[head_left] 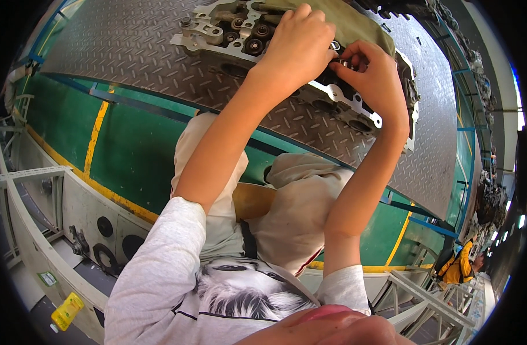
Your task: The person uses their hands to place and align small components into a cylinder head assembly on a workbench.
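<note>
A metal engine cylinder head (pixel 327 91) lies on a diamond-plate workbench (pixel 142 49) in front of me. Round valve springs (pixel 255 46) show in its open pockets on the left. My left hand (pixel 302 43) is closed over the middle of the head with the fingers curled down; what they grip is hidden. Just right of it, my right hand (pixel 374 75) pinches a small shiny metal part (pixel 345 63) between thumb and fingers, over the head's pockets. An olive-green cloth (pixel 355 23) covers the far side of the head, behind both hands.
Blue rails (pixel 137 102) edge the bench, above a green floor (pixel 137 149) with yellow lines. Grey metal frames (pixel 33 230) stand at lower left, beside a yellow packet (pixel 67 311). Far right, a person in a yellow jacket (pixel 459 263) is near racks of dark parts.
</note>
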### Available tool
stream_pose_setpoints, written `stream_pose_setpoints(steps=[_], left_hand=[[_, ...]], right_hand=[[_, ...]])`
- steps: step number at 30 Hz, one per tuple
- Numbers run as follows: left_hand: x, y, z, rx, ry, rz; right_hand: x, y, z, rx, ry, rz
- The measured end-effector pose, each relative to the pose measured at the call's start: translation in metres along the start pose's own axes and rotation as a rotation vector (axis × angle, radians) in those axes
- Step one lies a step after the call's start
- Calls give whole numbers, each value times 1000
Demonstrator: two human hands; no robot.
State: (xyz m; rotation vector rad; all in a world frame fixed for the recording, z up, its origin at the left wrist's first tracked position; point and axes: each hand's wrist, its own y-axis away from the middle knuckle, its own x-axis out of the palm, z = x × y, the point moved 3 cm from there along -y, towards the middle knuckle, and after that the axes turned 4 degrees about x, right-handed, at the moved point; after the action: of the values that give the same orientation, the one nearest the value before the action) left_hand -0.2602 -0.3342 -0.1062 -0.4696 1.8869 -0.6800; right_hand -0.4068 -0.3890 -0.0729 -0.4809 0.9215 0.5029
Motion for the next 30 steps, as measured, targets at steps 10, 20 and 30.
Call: stream_pose_setpoints(steps=[10, 20, 30], left_hand=[[-6, 1, 4, 76, 65, 7], [-11, 1, 11, 118, 163, 66], [-11, 2, 11, 104, 195, 93]], right_hand=[[-1, 1, 2, -22, 14, 18], [-2, 2, -3, -17, -12, 60], [0, 3, -8, -68, -53, 47]])
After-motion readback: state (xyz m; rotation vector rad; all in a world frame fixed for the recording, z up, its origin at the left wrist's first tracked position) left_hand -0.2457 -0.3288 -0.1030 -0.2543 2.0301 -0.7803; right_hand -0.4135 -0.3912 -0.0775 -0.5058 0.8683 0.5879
